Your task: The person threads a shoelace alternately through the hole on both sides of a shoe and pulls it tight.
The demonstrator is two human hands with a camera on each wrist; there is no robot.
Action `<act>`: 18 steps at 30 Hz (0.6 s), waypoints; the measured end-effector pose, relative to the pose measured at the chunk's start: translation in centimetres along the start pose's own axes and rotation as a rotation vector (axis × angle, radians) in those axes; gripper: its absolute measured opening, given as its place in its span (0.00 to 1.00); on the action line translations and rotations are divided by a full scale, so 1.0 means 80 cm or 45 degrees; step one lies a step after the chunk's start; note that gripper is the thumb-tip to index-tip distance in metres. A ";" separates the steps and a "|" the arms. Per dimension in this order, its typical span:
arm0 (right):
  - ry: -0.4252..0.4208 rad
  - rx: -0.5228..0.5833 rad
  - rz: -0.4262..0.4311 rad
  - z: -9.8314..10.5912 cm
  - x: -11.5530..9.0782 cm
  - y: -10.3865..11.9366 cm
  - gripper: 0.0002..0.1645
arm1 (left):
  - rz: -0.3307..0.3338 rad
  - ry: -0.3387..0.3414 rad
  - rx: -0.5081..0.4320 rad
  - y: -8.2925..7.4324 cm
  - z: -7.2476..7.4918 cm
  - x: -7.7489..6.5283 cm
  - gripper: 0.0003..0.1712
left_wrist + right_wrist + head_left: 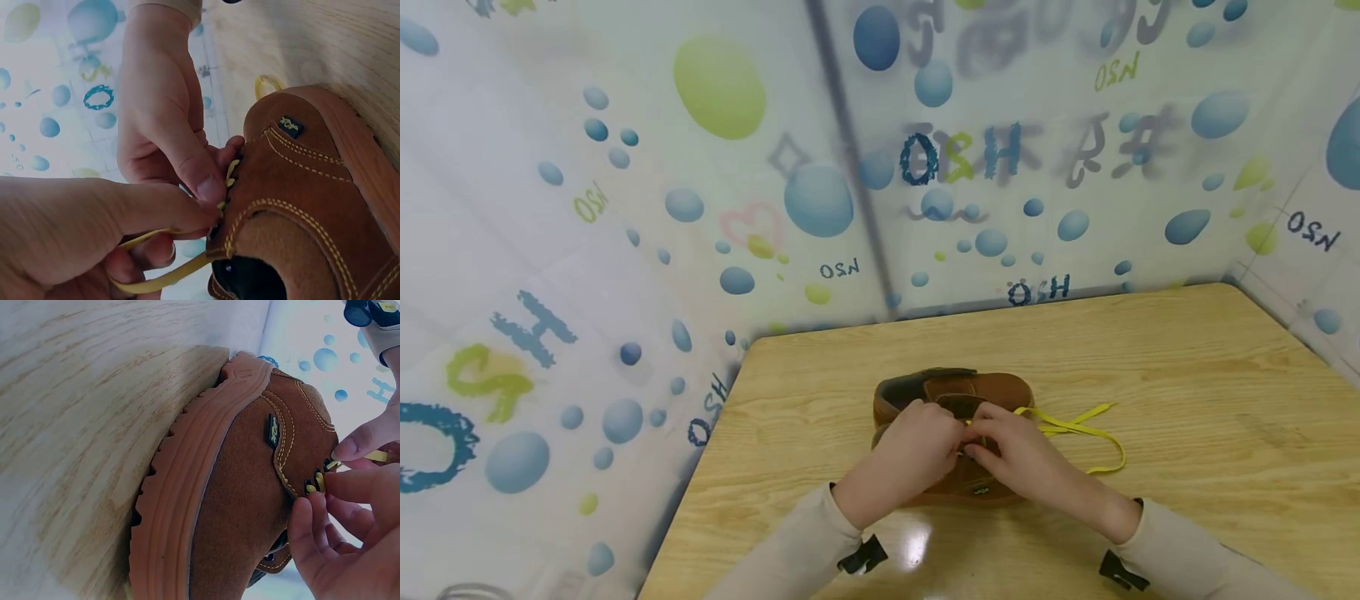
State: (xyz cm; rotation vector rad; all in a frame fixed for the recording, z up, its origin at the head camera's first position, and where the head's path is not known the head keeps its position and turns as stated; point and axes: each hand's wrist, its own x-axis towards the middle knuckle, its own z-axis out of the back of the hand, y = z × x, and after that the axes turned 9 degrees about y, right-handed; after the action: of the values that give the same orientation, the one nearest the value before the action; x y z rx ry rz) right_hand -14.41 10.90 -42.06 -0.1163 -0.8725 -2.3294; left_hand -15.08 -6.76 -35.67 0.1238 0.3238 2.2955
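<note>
A brown leather shoe (244, 475) with a thick tan sole stands on the table, side-on under both hands. Yellow shoelace (159, 278) runs through its dark eyelets and loops round the fingers of my left hand (921, 442). That hand pinches the lace with thumb and forefinger at the eyelet row, near the ankle opening. My right hand (1026, 454) is close beside it, farther toward the toe, thumb and fingers pinching the lace where it crosses the eyelets. A second brown shoe (1003, 390) sits just behind, partly hidden by the hands.
Loose yellow lace ends (1078, 427) trail over the wooden table (1187, 375) to the right of the shoes. White walls (1060, 100) printed with blue and green drops rise behind and to the left of it.
</note>
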 end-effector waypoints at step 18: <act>-0.004 -0.010 -0.005 0.000 0.000 -0.001 0.06 | -0.029 0.003 -0.032 -0.004 0.000 0.010 0.16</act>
State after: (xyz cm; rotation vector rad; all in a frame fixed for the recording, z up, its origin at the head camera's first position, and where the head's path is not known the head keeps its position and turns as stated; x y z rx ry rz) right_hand -14.44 10.99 -42.13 -0.1221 -0.8656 -2.3370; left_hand -15.38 -5.97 -35.81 0.1046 0.2962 2.2768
